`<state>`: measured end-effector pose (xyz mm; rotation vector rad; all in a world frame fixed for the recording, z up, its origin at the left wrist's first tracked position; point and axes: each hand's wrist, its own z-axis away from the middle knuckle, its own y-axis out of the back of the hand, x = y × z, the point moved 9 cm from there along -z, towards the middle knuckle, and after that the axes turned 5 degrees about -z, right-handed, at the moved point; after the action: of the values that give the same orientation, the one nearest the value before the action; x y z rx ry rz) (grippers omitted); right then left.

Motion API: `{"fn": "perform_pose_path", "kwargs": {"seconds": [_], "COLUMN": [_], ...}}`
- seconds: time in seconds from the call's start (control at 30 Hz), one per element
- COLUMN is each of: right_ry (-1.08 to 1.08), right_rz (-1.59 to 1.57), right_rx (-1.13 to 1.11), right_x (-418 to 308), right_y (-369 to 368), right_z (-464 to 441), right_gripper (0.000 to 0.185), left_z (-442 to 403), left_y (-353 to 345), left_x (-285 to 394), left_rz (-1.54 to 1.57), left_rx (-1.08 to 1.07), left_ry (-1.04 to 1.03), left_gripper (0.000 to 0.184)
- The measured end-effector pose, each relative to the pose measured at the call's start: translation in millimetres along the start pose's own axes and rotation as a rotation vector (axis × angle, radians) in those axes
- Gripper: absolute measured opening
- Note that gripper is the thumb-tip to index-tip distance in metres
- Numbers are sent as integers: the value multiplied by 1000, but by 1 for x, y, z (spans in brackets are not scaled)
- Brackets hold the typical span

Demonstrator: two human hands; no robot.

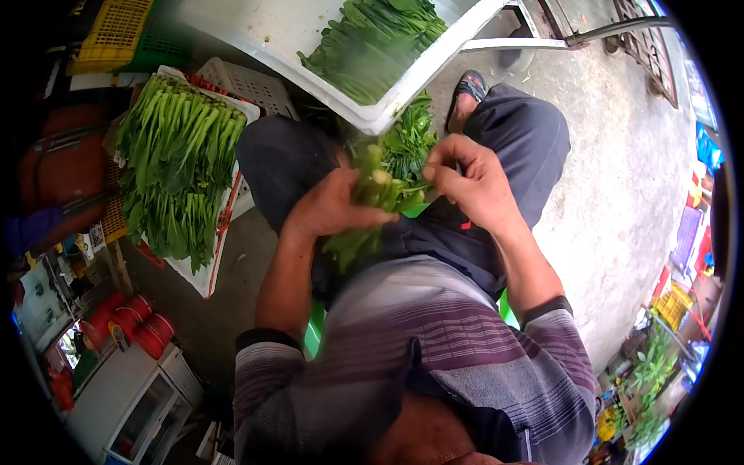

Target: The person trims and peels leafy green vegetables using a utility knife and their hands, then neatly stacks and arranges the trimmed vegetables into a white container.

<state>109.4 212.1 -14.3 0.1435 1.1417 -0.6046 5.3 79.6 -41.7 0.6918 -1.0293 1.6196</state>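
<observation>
My left hand (335, 204) is wrapped round a small bunch of leafy green stems (377, 186), their pale cut ends pointing up and the leaves hanging below the fist. Just to the right, my right hand (470, 172) is closed in a pinch beside the bunch, at a leaf or stalk too small to make out clearly. Both hands are above my lap. Beyond them, loose green leaves (411, 139) lie low between my knees, partly hidden by the hands and the white foam box (373, 118).
More greens (380, 46) lie inside the foam box. At left, stacked stemmed greens (182, 147) rest on a white-and-red sheet near a white perforated crate (248, 85). Yellow crates (116, 31) stand at upper left. A metal frame (535, 43) stands on the concrete floor (612, 170).
</observation>
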Motion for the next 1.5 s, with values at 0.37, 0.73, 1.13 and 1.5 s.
{"fn": "perform_pose_path", "kwargs": {"seconds": [0.37,0.73,1.13,1.5], "right_ry": [100,248,-107,281], "right_rz": [29,231,-332,-40], "right_rx": [-72,-43,157,619], "right_x": [-9,-17,19,59], "right_y": [-16,-21,-1,44], "right_z": [11,13,-5,-100], "right_gripper": [12,9,7,39], "left_z": [-4,1,1,-3], "left_y": [1,-3,1,6], "left_x": [20,33,7,8], "left_rz": [-378,-496,-26,268], "left_rx": [132,145,117,168], "left_ry": [-129,-156,-115,-153], "left_gripper": [31,36,32,47]}}
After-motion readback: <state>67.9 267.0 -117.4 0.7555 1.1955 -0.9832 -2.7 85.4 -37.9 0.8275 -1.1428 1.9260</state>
